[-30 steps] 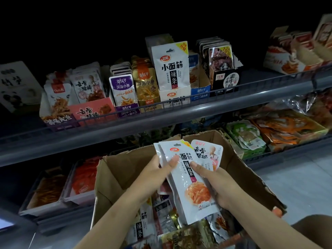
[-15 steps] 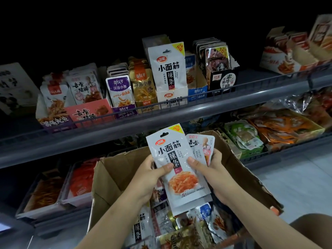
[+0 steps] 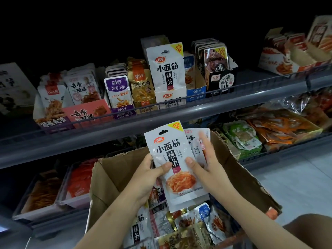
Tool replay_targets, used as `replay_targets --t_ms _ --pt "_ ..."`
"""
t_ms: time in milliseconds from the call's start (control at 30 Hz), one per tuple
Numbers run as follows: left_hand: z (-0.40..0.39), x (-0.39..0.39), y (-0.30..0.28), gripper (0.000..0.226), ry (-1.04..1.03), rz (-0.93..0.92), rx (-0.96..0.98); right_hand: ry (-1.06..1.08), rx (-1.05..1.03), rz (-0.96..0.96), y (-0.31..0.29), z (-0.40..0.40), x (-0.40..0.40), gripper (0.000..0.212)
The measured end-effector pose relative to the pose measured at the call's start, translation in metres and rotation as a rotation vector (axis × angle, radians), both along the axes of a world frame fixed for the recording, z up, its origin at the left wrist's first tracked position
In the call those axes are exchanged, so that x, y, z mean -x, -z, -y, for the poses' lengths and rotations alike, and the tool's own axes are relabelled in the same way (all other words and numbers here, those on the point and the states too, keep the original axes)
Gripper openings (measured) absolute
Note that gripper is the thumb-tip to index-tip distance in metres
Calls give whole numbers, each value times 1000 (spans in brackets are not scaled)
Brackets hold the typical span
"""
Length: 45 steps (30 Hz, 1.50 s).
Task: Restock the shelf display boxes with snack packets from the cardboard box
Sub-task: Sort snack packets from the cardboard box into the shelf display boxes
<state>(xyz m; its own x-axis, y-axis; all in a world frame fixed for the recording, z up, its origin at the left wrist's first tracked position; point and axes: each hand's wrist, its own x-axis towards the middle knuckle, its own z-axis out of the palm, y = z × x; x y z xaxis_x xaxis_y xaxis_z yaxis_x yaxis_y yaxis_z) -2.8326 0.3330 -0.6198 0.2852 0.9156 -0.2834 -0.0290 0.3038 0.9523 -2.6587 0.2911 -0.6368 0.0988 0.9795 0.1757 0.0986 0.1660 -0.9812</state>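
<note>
Above the open cardboard box (image 3: 115, 169) I hold a stack of white snack packets (image 3: 172, 151) with black lettering and a picture of orange strips. My left hand (image 3: 150, 175) grips its left edge, thumb on the front. My right hand (image 3: 204, 159) pinches the right edge together with a smaller white and pink packet (image 3: 193, 139) behind it. The matching white display box (image 3: 170, 97) stands on the upper shelf straight above, with the same packets upright in it. More mixed packets (image 3: 188, 223) lie in the cardboard box.
The upper shelf rail (image 3: 161, 119) runs just above the held packets. Pink, purple, gold, blue and black display boxes flank the white one. Trays of orange and red snacks (image 3: 53, 191) sit on the lower shelf left, green and orange packs (image 3: 251, 139) to the right.
Both hands have lifted the packets up out of the cardboard box toward the upper shelf, and the stack now stands more upright.
</note>
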Motion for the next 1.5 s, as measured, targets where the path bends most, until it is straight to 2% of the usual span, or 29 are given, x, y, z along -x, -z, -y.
replay_targets --t_ms 133,267,333,433,567,700,800,933,1067,1267,1500 --pt "4 0 -2 46 64 -44 -44 -12 19 -1 -1 -1 0 64" --pt "4 0 -1 40 79 -55 -77 -22 51 49 -6 2 4 47" --pt "6 0 -1 45 82 -76 -94 -23 90 25 -4 1 3 47" --pt "8 0 -3 52 80 -101 -115 -28 152 -70 -2 0 1 41" --pt "1 0 -3 24 -45 -7 -68 -18 197 -188 0 1 1 49" --pt "-7 5 -2 45 -94 26 3 7 238 -373 -2 1 2 26" --pt "-10 8 2 57 -80 23 73 20 255 -520 -5 1 3 20" --pt "-11 13 -4 36 10 129 246 22 303 -580 -6 0 3 18" --pt "-7 11 -5 21 62 135 361 10 368 -593 -5 -2 3 23" --pt "-8 9 -6 15 -24 125 291 -16 337 -607 -11 -3 5 17" --pt "-10 7 -11 13 -106 141 257 59 298 -642 -17 -7 4 18"
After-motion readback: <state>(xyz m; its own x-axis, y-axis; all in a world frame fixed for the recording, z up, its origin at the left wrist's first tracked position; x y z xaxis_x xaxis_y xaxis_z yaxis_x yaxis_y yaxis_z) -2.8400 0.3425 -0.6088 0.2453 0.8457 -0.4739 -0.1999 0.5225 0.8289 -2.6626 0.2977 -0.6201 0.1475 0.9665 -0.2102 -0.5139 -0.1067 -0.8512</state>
